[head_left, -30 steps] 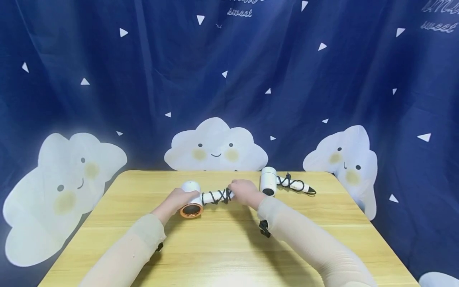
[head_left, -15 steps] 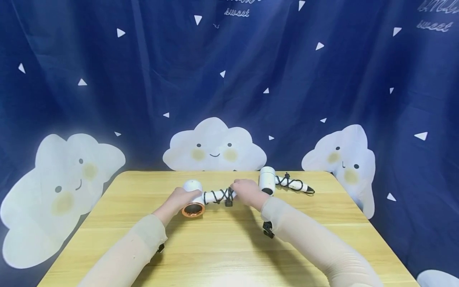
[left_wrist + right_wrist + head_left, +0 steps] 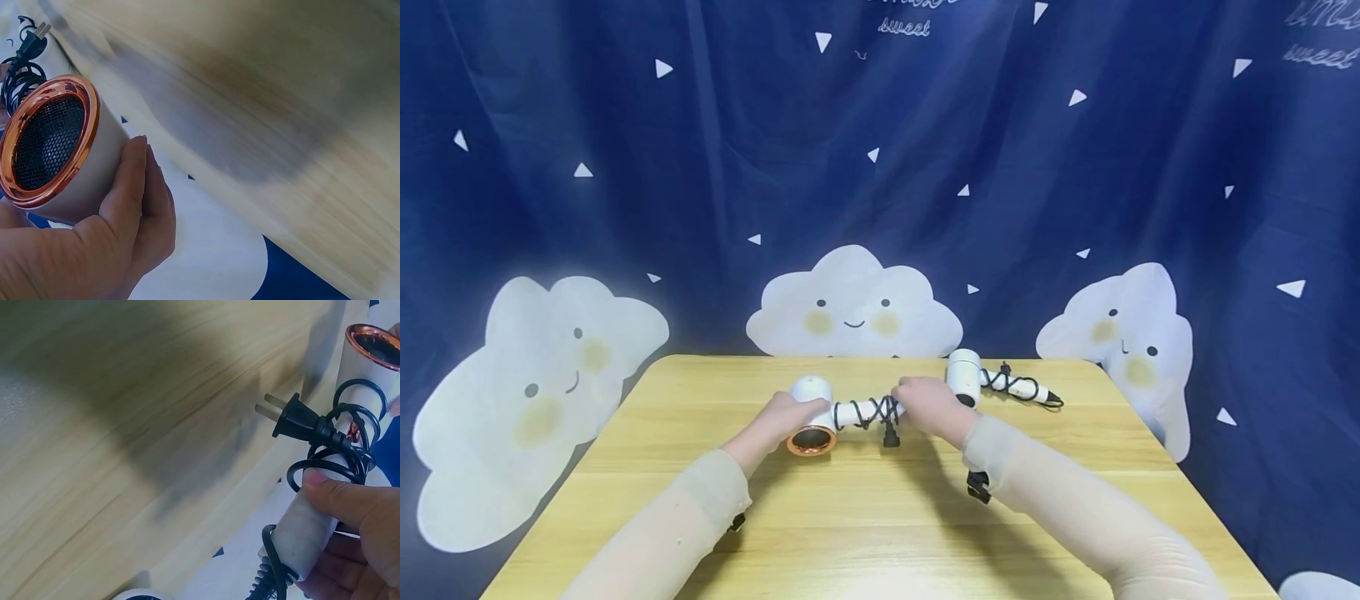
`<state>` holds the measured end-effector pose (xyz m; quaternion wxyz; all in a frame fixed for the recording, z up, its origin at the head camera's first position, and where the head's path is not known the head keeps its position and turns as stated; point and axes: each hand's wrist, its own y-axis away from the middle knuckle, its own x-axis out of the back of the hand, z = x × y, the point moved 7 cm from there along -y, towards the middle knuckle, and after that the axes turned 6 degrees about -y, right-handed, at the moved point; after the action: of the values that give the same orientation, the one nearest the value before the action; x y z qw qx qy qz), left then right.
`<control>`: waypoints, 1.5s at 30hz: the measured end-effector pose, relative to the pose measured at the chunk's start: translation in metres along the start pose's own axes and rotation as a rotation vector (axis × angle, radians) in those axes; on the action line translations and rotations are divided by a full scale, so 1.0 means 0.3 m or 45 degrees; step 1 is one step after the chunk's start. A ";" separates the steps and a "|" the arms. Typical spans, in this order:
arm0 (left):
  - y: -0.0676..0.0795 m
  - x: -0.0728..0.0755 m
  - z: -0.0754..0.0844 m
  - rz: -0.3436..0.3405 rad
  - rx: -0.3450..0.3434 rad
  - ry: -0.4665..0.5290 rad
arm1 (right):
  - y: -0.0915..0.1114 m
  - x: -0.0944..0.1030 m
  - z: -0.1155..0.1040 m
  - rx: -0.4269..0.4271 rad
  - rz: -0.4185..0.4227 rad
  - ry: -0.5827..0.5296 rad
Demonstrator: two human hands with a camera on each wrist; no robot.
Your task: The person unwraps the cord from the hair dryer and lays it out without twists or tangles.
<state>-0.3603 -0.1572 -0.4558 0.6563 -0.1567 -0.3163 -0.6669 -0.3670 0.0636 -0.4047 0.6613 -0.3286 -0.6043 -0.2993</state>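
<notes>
A white hair dryer (image 3: 811,390) with a copper-coloured ring lies sideways between my two hands. My left hand (image 3: 778,418) grips its head; in the left wrist view the thumb and fingers wrap the barrel beside the copper ring (image 3: 92,119). My right hand (image 3: 931,407) holds the far end of the handle (image 3: 306,532), its thumb close to the cord. A black cord (image 3: 356,412) winds around the handle, and its two-pin plug (image 3: 299,422) sticks out from the coils. The right hand's fingers are partly hidden behind the handle.
A second white hair dryer (image 3: 964,375), its handle also wrapped in black cord (image 3: 1011,383), lies at the back right just beyond my right hand. The wooden table (image 3: 865,517) reaches a dark blue curtain (image 3: 820,167) printed with clouds.
The held hair dryer has shifted slightly to the right with both hands. Its plug, at first tucked against the handle, now hangs below it. The second hair dryer stays put.
</notes>
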 end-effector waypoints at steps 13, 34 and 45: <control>0.038 -0.016 0.012 0.013 -0.012 0.019 | 0.048 0.020 0.002 0.021 0.016 -0.007; 0.055 -0.016 0.034 -0.006 -0.005 0.097 | 0.081 0.060 0.031 0.003 0.141 -0.125; 0.063 -0.015 0.053 -0.007 -0.012 0.116 | 0.121 0.100 0.037 0.041 0.275 -0.186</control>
<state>-0.3449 -0.1426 -0.4427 0.6674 -0.1283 -0.2832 -0.6767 -0.3421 0.0946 -0.3769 0.6491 -0.4021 -0.6166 -0.1919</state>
